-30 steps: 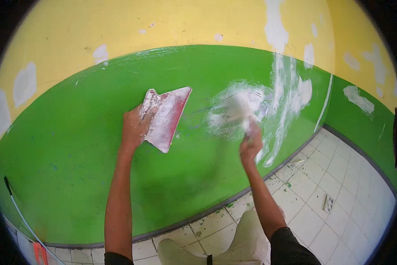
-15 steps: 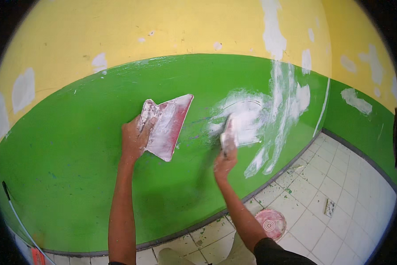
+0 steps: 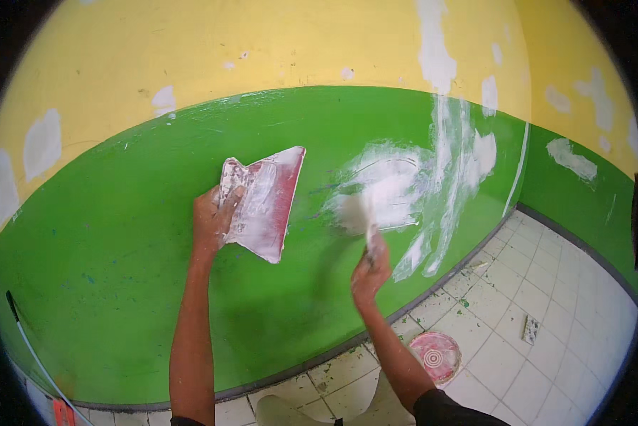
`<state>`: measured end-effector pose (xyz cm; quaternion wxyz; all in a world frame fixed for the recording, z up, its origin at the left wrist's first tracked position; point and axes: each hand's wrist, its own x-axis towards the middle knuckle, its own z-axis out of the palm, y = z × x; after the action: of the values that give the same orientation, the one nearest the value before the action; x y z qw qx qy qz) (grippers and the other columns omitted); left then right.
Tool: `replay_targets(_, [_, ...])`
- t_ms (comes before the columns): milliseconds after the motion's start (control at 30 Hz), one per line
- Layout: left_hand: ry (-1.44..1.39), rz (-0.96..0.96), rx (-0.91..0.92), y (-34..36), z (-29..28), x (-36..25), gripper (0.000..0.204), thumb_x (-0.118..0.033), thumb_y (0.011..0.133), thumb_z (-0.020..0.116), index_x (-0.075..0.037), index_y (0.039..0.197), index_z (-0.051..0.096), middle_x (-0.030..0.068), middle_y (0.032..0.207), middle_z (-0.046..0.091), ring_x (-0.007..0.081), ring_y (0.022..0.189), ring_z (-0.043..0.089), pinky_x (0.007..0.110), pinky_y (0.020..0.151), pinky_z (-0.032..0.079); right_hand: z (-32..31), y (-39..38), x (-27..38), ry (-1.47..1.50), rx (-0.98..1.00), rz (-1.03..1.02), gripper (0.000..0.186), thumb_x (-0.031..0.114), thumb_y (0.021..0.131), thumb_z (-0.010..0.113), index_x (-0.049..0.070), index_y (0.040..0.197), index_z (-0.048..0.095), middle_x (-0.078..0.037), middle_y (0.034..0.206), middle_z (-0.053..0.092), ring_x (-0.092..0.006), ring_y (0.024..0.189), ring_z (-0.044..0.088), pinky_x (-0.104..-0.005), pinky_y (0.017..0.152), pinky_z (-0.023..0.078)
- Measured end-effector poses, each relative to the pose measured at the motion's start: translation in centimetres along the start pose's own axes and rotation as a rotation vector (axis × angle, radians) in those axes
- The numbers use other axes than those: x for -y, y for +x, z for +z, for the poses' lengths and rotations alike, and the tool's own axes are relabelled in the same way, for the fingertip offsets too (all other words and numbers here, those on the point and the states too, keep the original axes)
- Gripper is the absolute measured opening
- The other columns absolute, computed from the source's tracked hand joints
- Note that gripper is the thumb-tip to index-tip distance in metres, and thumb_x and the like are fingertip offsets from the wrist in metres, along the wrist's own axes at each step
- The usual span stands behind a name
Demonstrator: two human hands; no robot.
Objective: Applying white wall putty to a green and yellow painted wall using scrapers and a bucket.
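Observation:
My left hand grips a pink-red plastic spreader smeared with white paste, held before the lower green wall. My right hand is closed round a putty knife, blurred and coated white, at the left part of a smeared white patch. Long white streaks run down the wall right of the patch.
The upper wall is yellow with white patches. A corner leads to another wall at right. Below, on white floor tiles, are a pink-smeared round lid, flakes and a small block. A long pole leans at left.
My right hand swept down and left from the patch's right side, then shifted slightly right. My left hand, still holding the spreader, has moved only slightly. The round lid has come into view.

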<state>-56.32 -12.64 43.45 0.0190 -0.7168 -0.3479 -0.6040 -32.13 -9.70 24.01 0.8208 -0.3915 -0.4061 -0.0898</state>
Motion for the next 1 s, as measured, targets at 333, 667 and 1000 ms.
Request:
replay_targets(333, [-0.027, -0.167, -0.014, -8.1, 1.1, -0.9, 0.031, -0.029, 0.085, 0.066, 0.001, 0.076, 0.062, 0.0010, 0.059, 0.053, 0.0097, 0.053, 0.044, 0.027, 0.048, 0.036, 2.2, -10.1, -3.9, 0.304, 0.020, 0.016, 0.043, -0.007, 0.079, 0.049, -0.007, 0.121, 0.051, -0.018, 0.120, 0.056, -0.0266, 0.115, 0.051, -0.0382, 0.097, 0.040])
replay_targets(667, [0.175, -0.286, -0.025, -16.6, -8.3, 0.6, 0.020, -0.017, 0.086, 0.064, 0.001, 0.078, 0.059, -0.0012, 0.064, 0.050, 0.0069, 0.059, 0.040, 0.026, 0.050, 0.033, -5.5, 5.5, -15.7, -0.130, -0.208, 0.294, 0.021, 0.003, 0.085, 0.056, -0.007, 0.103, 0.061, -0.005, 0.056, 0.046, -0.0188, 0.050, 0.046, -0.0341, 0.050, 0.040])
replay_targets(1000, [0.003, -0.398, -0.144, -20.6, -7.2, 1.7, 0.020, -0.016, 0.086, 0.065, 0.003, 0.083, 0.061, -0.0035, 0.068, 0.053, 0.0051, 0.061, 0.040, 0.023, 0.053, 0.034, 1.2, 1.1, -14.9, 0.025, -0.180, 0.484, 0.025, -0.002, 0.076, 0.058, -0.005, 0.100, 0.062, -0.014, 0.085, 0.065, -0.0214, 0.069, 0.059, -0.0359, 0.066, 0.048])
